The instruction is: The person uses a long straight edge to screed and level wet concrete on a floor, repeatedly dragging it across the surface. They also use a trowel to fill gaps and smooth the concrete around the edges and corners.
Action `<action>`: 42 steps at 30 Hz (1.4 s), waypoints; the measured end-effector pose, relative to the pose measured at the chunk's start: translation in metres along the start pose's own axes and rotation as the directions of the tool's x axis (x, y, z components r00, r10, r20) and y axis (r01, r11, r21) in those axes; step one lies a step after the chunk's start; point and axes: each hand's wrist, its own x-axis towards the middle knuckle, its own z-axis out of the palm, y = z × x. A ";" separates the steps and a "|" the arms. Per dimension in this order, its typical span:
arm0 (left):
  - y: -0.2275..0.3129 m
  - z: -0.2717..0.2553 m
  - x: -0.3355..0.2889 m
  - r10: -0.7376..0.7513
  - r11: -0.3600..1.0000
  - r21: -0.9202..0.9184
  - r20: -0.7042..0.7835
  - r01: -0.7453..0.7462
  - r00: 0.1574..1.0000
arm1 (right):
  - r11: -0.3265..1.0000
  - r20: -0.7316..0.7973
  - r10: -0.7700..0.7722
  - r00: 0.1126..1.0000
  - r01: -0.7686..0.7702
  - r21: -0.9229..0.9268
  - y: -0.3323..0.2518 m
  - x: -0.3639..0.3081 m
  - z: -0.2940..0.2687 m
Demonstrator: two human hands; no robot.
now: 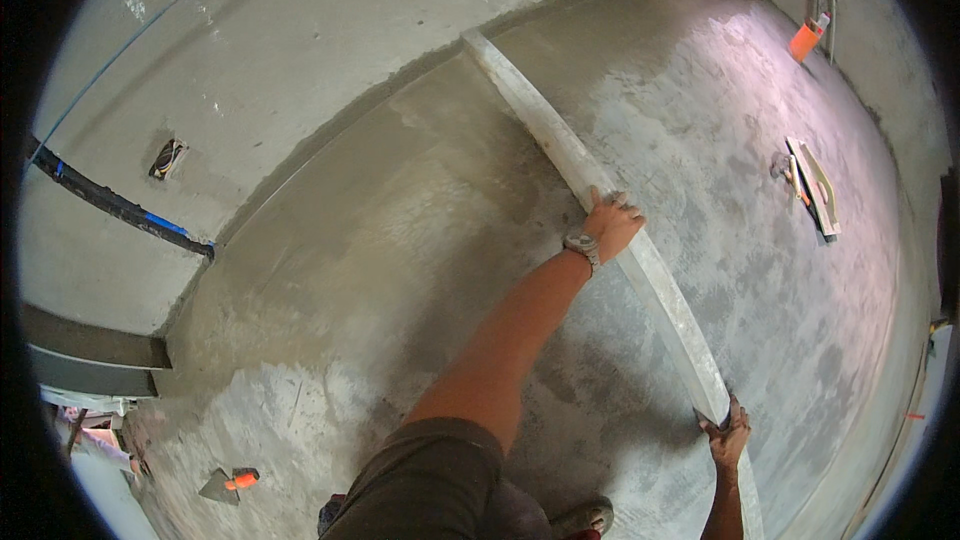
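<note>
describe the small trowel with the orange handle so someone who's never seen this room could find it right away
Start from the wet grey floor and follow it to the near left corner, away from the long straightedge under both hands. The small trowel lies flat there, alone. Its pointed grey blade and short orange handle set it apart from the long flat float at the right.

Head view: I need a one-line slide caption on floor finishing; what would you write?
Both hands, left hand and right hand, press a long straightedge across wet grey screed, a float lying nearby.

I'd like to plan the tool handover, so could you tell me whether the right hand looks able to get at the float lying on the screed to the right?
Probably not: the right hand grips the straightedge, and the float lies well beyond it across bare wet floor.
</note>
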 end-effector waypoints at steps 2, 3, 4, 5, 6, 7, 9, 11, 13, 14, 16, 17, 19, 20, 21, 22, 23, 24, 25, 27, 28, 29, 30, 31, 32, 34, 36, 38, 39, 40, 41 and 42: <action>-0.003 0.002 -0.008 0.004 1.000 -0.024 -0.026 -0.004 1.000 | 1.000 0.009 0.001 1.000 0.000 -0.014 0.002 -0.002 0.002; -0.002 0.000 -0.010 -0.007 1.000 -0.006 0.010 0.007 1.000 | 0.999 -0.034 -0.032 0.999 0.031 -0.033 -0.001 -0.003 0.002; 0.000 -0.003 -0.012 -0.019 1.000 0.014 0.046 0.018 0.999 | 0.997 -0.075 -0.066 0.995 0.062 -0.054 -0.004 -0.005 0.002; 0.001 -0.005 -0.014 -0.032 0.999 0.034 0.081 0.029 0.996 | 0.993 -0.116 -0.100 0.988 0.092 -0.075 -0.007 -0.007 0.003; 0.002 -0.008 -0.016 -0.035 0.999 0.042 0.094 0.032 0.995 | 0.994 -0.107 -0.102 0.989 0.097 -0.056 -0.009 -0.008 0.002; 0.003 -0.010 -0.019 -0.039 0.998 0.049 0.106 0.034 0.994 | 0.994 -0.098 -0.104 0.990 0.101 -0.037 -0.012 -0.009 0.001; 0.006 -0.017 -0.021 -0.044 0.998 0.058 0.130 0.037 0.991 | 0.996 -0.084 -0.093 0.992 0.091 -0.025 -0.006 -0.012 0.002; 0.011 -0.023 -0.021 -0.049 0.997 0.060 0.151 0.040 0.987 | 0.997 -0.071 -0.069 0.995 0.066 -0.039 0.006 -0.017 0.006; 0.005 -0.015 -0.027 -0.057 0.996 0.072 0.134 0.048 0.989 | 0.999 -0.018 -0.039 0.999 0.039 -0.001 -0.004 -0.017 0.003; 0.002 -0.011 -0.029 -0.060 0.996 0.077 0.125 0.050 0.990 | 1.000 0.009 -0.024 1.000 0.024 0.017 -0.010 -0.018 0.003; 0.003 -0.010 -0.029 -0.060 0.997 0.053 0.121 0.054 0.991 | 0.999 -0.026 -0.047 0.999 0.047 -0.027 -0.010 -0.023 0.005; 0.003 -0.009 -0.030 -0.061 0.998 0.041 0.118 0.056 0.991 | 0.997 -0.042 -0.060 0.997 0.058 -0.049 -0.010 -0.026 0.006; 0.003 -0.011 -0.032 -0.054 0.998 0.042 0.119 0.050 0.991 | 0.998 -0.030 -0.056 0.998 0.056 -0.010 -0.011 -0.028 0.006; 0.003 -0.012 -0.033 -0.052 0.998 0.042 0.119 0.047 0.992 | 0.998 -0.024 -0.055 0.998 0.055 0.010 -0.012 -0.029 0.006; 0.002 -0.012 -0.035 -0.055 0.998 0.031 0.116 0.052 0.992 | 0.998 -0.016 -0.063 0.998 0.063 0.012 -0.015 -0.030 0.005; 0.001 -0.012 -0.037 -0.059 0.998 0.020 0.113 0.057 0.992 | 0.997 -0.008 -0.072 0.997 0.072 0.015 -0.019 -0.031 0.004; -0.001 -0.013 -0.040 -0.064 0.998 0.010 0.109 0.063 0.992 | 0.997 0.000 -0.081 0.997 0.081 0.018 -0.021 -0.031 0.004; 0.001 -0.016 -0.041 -0.053 0.999 0.018 0.115 0.052 0.992 | 0.995 -0.018 -0.096 0.995 0.096 0.019 -0.016 -0.033 0.005; 0.004 -0.019 -0.043 -0.044 0.999 0.025 0.120 0.041 0.992 | 0.994 -0.035 -0.111 0.993 0.112 0.019 -0.008 -0.036 0.009; 0.004 -0.021 -0.050 -0.034 0.999 0.034 0.114 0.030 0.993 | 0.989 -0.075 -0.144 0.987 0.145 0.004 -0.007 -0.038 0.011; 0.003 -0.019 -0.055 -0.033 0.999 0.036 0.103 0.030 0.994 | 0.987 -0.096 -0.162 0.982 0.162 -0.012 -0.013 -0.040 0.010; 0.001 -0.018 -0.060 -0.037 0.999 0.039 0.097 0.033 0.995 | 0.984 -0.118 -0.180 0.976 0.178 -0.029 -0.018 -0.040 0.010; 0.003 -0.019 -0.062 -0.032 0.999 0.036 0.087 0.029 0.996 | 0.985 -0.106 -0.173 0.979 0.171 -0.025 -0.016 -0.041 0.010; 0.004 -0.020 -0.064 -0.032 0.999 0.034 0.083 0.029 0.996 | 0.986 -0.093 -0.165 0.982 0.163 -0.021 -0.014 -0.044 0.010; 0.005 -0.021 -0.066 -0.031 0.999 0.032 0.078 0.028 0.996 | 0.988 -0.081 -0.156 0.984 0.155 -0.017 -0.012 -0.046 0.010; 0.004 -0.020 -0.073 -0.039 0.999 0.042 0.101 0.035 0.994 | 0.995 -0.027 -0.096 0.995 0.096 -0.025 -0.025 -0.049 0.004; 0.003 -0.017 -0.078 -0.048 0.998 0.043 0.106 0.043 0.993 | 0.997 -0.013 -0.072 0.997 0.071 -0.018 -0.031 -0.051 0.003; 0.002 -0.015 -0.082 -0.057 0.998 0.037 0.095 0.054 0.994 | 0.996 -0.037 -0.083 0.996 0.084 0.007 -0.029 -0.055 0.006; 0.003 -0.016 -0.082 -0.056 0.998 0.045 0.098 0.052 0.994 | 0.995 -0.055 -0.103 0.993 0.104 0.008 -0.023 -0.058 0.009; 0.005 -0.018 -0.083 -0.055 0.997 0.053 0.102 0.050 0.993 | 0.992 -0.072 -0.124 0.990 0.124 0.008 -0.016 -0.059 0.012; 0.005 -0.019 -0.084 -0.054 0.997 0.061 0.106 0.048 0.993 | 0.989 -0.090 -0.144 0.986 0.145 0.008 -0.010 -0.061 0.014; 0.005 -0.020 -0.085 -0.055 0.997 0.052 0.106 0.050 0.993 | 0.990 -0.081 -0.143 0.986 0.143 0.005 -0.011 -0.061 0.014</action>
